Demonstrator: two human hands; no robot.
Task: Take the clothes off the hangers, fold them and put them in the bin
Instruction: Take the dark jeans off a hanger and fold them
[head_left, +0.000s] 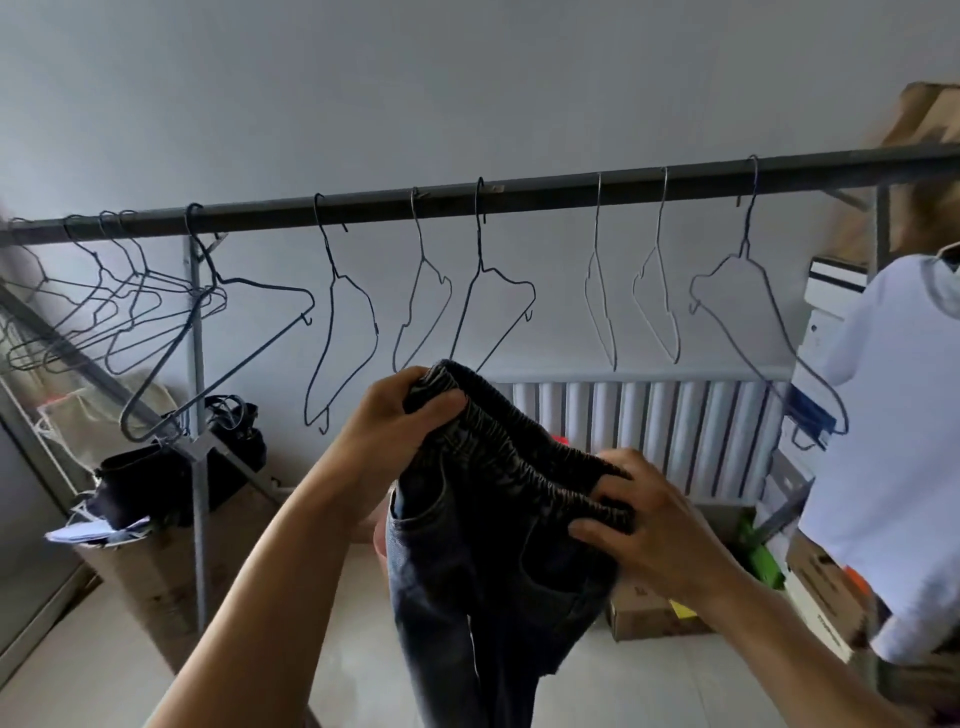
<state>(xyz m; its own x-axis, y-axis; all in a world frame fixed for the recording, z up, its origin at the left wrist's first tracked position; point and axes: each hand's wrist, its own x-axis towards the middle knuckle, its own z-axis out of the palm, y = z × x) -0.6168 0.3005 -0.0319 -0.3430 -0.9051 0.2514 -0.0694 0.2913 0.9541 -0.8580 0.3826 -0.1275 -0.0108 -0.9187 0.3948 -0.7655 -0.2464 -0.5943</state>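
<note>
Plain pale wall (467, 78) behind; white ribbed radiator (649, 415) low against it; light tiled floor (363, 649); cardboard box (644, 616) on floor right; black bag (171, 478) left; soft even light.

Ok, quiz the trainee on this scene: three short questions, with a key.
1. True or false: the left hand and right hand both grip the jeans at the waistband.
2. The wire hangers on the rail above the jeans are: A empty, B holding shirts, C fallen.
3. What colour is the garment hanging at far right?
Key: 1 true; 2 A; 3 white.
</note>
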